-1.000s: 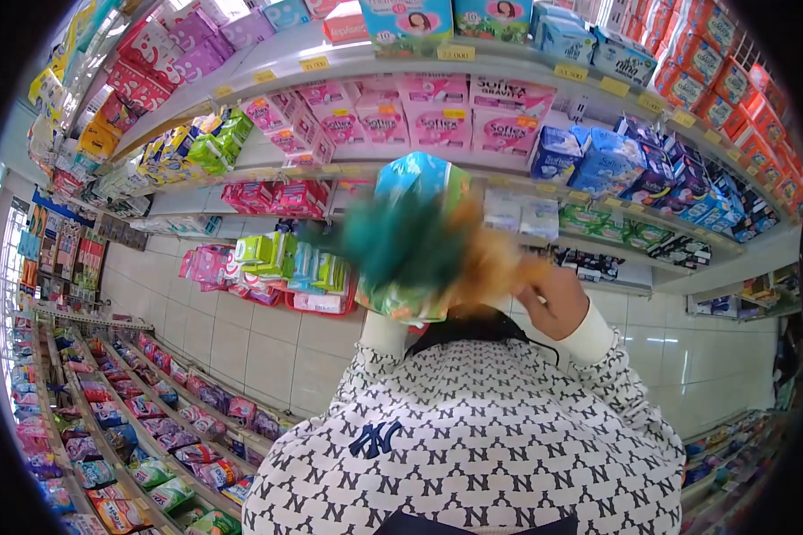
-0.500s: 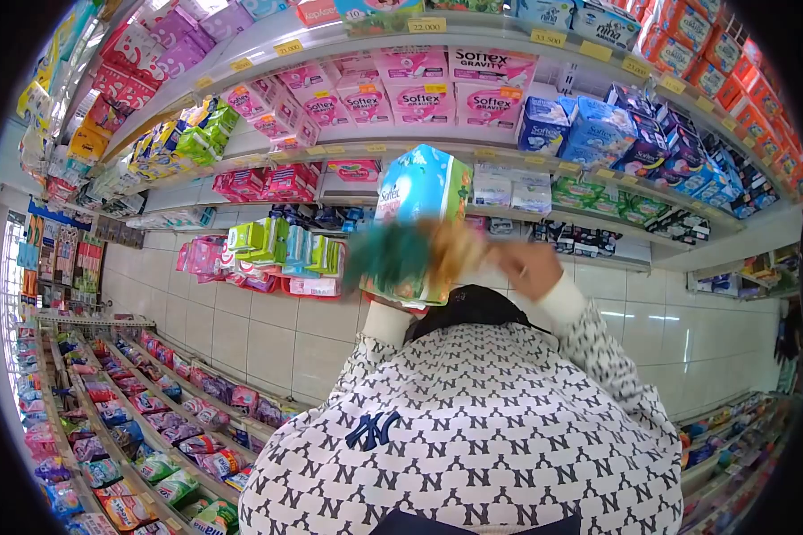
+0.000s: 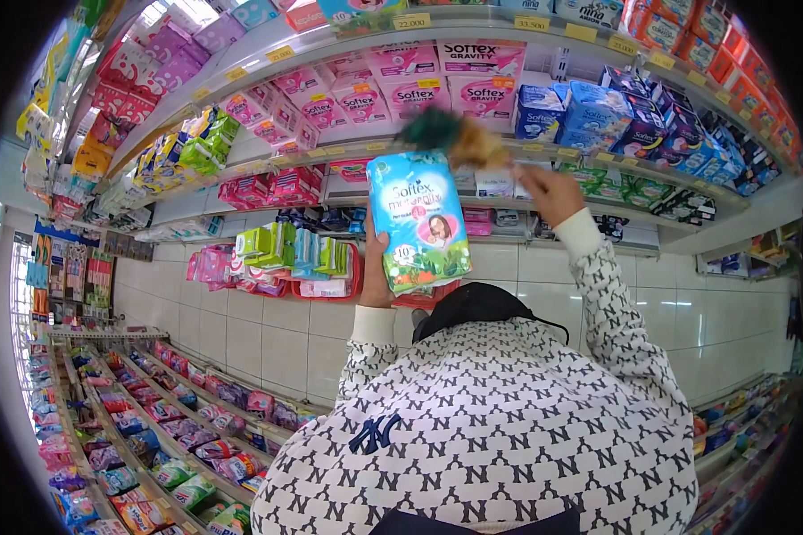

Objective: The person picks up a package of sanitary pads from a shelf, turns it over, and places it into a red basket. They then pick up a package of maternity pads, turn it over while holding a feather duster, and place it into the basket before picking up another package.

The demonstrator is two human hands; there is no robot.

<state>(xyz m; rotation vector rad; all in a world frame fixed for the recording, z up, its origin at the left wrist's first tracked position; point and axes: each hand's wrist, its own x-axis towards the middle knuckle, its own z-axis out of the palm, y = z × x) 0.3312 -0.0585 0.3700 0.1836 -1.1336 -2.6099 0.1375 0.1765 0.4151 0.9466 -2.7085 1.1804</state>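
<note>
My left hand [image 3: 377, 266] grips a blue Softex maternity pad pack [image 3: 418, 218] along its left side, the thumb lying on the front. The pack stands upright with its printed face toward me, in front of the shelves. To the right of it, my right hand [image 3: 551, 196] is closed round the handle end of a duster [image 3: 482, 148]. Its green and tan head is smeared by motion and sits just above the pack's top edge, overlapping the shelf behind.
Pink Softex Gravity packs [image 3: 418, 96] and blue pad packs [image 3: 589, 116] line the shelf ahead. Below left, a red basket [image 3: 358, 276] stands on the tiled floor with green and blue packs. Another shelf of bagged goods [image 3: 183, 437] runs behind at lower left.
The duster has lifted off the pack's front to above its top edge. The pack has turned so its front faces me, and my right hand has moved up.
</note>
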